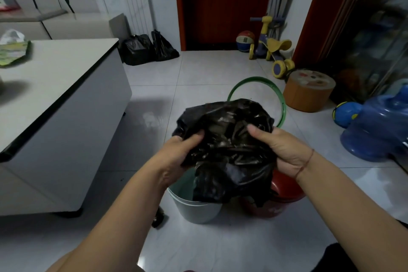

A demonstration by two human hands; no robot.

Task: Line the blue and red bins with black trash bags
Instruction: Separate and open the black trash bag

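A crumpled black trash bag hangs in the air between both my hands. My left hand grips its left side and my right hand grips its right side. Directly under the bag stand two bins side by side on the tiled floor: a pale blue-green bin on the left and a red bin on the right. The bag's lower end dangles over the blue bin's mouth and hides much of both rims.
A green ring lies on the floor behind the bag. A white table stands to the left. Two filled black bags sit by the far wall. An orange drum stool, a toy scooter and a blue water jug crowd the right.
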